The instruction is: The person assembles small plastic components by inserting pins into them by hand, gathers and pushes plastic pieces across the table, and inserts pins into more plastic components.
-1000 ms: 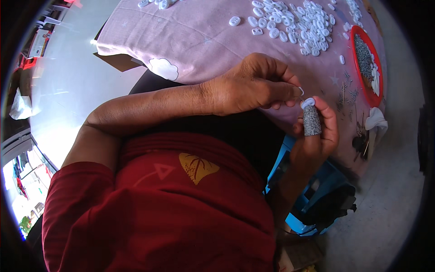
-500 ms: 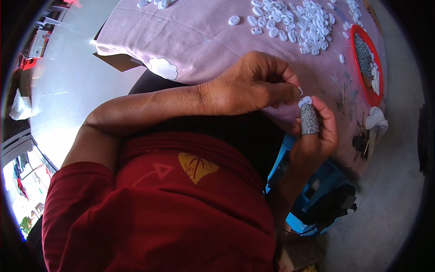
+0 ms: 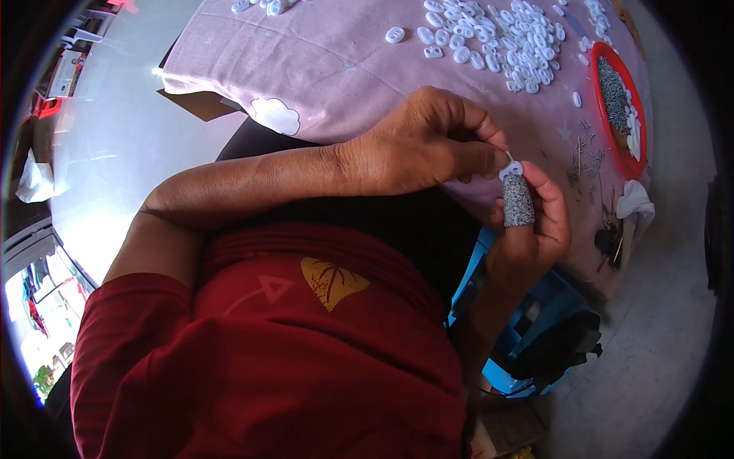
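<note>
My left hand reaches across with thumb and forefinger pinched on a small thin whitish piece, mostly hidden by the fingertips. That piece meets the top of a white oval plastic part with openings in it. My right hand grips the oval part between thumb and fingers. A grey speckled sleeve covers the right thumb. Both hands are close together over the table's near edge.
A pink cloth-covered table carries a heap of white oval parts. At the right stands a red tray with small grey metal pieces and white parts. Loose metal pieces and a white cloth lie nearby. Below is a blue stool.
My right hand has shifted slightly left, bringing the oval part up against the small piece in my left fingers. The left hand has barely moved.
</note>
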Tool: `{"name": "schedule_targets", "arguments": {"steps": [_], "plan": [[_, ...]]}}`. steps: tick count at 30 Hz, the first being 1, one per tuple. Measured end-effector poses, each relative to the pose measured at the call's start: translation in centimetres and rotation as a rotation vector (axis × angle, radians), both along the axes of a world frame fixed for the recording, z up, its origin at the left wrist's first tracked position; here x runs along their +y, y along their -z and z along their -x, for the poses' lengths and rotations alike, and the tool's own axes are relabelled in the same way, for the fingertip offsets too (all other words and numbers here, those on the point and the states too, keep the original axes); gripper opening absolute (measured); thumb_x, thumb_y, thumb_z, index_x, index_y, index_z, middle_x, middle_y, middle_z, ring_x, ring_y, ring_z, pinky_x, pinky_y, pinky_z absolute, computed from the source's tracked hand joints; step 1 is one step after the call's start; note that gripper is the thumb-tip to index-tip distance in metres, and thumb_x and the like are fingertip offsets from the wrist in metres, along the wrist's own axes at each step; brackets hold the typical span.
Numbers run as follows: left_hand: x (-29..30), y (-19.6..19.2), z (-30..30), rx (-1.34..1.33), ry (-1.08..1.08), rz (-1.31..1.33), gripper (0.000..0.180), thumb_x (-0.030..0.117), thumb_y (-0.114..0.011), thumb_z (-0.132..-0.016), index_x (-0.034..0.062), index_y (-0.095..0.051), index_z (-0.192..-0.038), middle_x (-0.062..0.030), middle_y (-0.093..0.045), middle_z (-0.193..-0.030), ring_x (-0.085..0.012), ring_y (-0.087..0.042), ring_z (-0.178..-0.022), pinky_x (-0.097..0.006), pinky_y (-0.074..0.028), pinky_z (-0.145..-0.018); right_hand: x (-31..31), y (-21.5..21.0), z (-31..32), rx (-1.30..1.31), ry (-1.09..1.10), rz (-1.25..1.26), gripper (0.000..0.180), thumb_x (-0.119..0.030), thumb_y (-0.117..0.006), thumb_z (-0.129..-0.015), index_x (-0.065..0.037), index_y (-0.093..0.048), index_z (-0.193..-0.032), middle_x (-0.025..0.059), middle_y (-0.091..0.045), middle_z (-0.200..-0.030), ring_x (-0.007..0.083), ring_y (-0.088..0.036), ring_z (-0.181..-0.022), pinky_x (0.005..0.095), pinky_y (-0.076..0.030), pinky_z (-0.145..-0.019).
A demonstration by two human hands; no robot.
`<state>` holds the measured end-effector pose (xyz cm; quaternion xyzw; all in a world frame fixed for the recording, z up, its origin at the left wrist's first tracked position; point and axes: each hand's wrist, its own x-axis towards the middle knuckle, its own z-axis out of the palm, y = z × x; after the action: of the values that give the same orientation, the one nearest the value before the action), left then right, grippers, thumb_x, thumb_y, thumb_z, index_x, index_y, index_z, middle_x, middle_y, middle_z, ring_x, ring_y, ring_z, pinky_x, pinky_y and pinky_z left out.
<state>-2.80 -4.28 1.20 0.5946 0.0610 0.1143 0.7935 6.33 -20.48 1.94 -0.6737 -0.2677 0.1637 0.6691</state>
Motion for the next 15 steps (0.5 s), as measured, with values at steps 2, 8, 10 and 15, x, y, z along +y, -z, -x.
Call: {"name": "schedule_targets", "arguments": {"steps": [2, 8, 10, 15], "plan": [[-0.04, 0.36, -0.15, 0.011, -0.024, 0.065, 0.012, 0.009, -0.065, -0.091, 0.0012, -0.067, -0.099, 0.0008, -0.066, -0.086, -0.0029, -0.059, -0.078, -0.016, -0.045, -0.065, 0.04, -0.03, -0.05, -0.004, 0.002, -0.009, 0.026, 0.007, -0.060, -0.083, 0.005, -0.063, -0.108, 0.0079, -0.066, -0.097, 0.0107, -0.061, -0.085, 0.0193, -0.049, -0.068], [0.36, 0.03, 0.07, 0.106, 0.028, 0.223, 0.013, 0.008, -0.067, -0.089, 0.0034, -0.069, -0.101, -0.0007, -0.068, -0.092, -0.0049, -0.062, -0.080, -0.018, -0.050, -0.067, 0.09, 0.06, 0.04, -0.029, 0.027, 0.003, 0.026, 0.008, -0.059, -0.083, 0.005, -0.062, -0.108, 0.0083, -0.065, -0.098, 0.0116, -0.062, -0.085, 0.0198, -0.050, -0.069], [0.22, 0.03, 0.04, 0.112, 0.013, 0.224, 0.013, 0.007, -0.067, -0.089, 0.0038, -0.069, -0.101, -0.0007, -0.069, -0.092, -0.0049, -0.062, -0.080, -0.018, -0.050, -0.066, 0.05, 0.47, -0.11, -0.072, 0.036, 0.027, 0.026, 0.008, -0.058, -0.083, 0.005, -0.062, -0.108, 0.0082, -0.065, -0.098, 0.0115, -0.061, -0.085, 0.0201, -0.050, -0.068], [-0.44, 0.98, -0.19, 0.053, -0.046, 0.227, 0.013, 0.008, -0.067, -0.089, 0.0048, -0.069, -0.101, 0.0005, -0.068, -0.089, -0.0032, -0.061, -0.076, -0.016, -0.047, -0.061, 0.31, 0.10, 0.11, 0.014, 0.027, 0.001, 0.026, 0.008, -0.058, -0.083, 0.005, -0.062, -0.108, 0.0074, -0.065, -0.098, 0.0103, -0.061, -0.083, 0.0193, -0.049, -0.065]]}}
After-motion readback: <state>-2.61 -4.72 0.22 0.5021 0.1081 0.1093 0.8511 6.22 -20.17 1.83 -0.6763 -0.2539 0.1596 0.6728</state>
